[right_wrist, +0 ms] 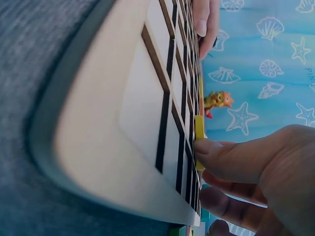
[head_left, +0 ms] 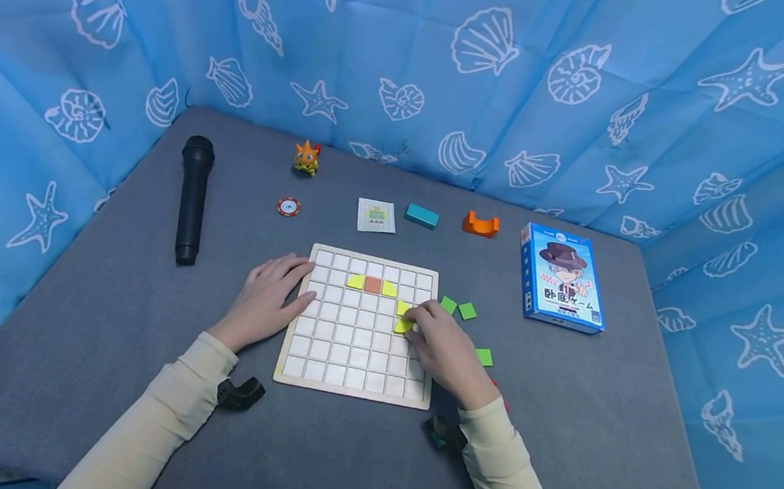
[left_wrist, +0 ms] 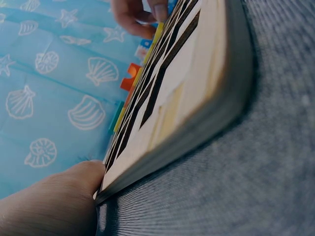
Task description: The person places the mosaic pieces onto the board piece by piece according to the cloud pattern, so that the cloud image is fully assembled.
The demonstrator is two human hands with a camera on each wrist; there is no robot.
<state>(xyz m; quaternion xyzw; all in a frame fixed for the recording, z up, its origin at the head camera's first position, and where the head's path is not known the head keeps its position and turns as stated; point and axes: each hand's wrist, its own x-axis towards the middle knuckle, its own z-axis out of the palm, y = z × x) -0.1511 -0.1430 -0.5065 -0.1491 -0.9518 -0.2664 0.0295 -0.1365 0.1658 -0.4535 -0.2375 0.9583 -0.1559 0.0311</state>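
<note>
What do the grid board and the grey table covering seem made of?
Grid board: likely wood, smooth and matte, from its pale, tan rim. Grey table covering: probably woven fabric, dull finish, from its fine ribbed texture close up.

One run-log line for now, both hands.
left hand: touches left edge of grid board | right hand: pinches yellow piece near board's right edge | green pieces: off board, right

Curtained-off nook; seashell-print drapes [head_left: 411, 49] around a grey table [head_left: 602, 422]

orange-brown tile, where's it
Head view: the orange-brown tile sits near the far edge of the board, between two yellow pieces, right of the left hand.
</note>
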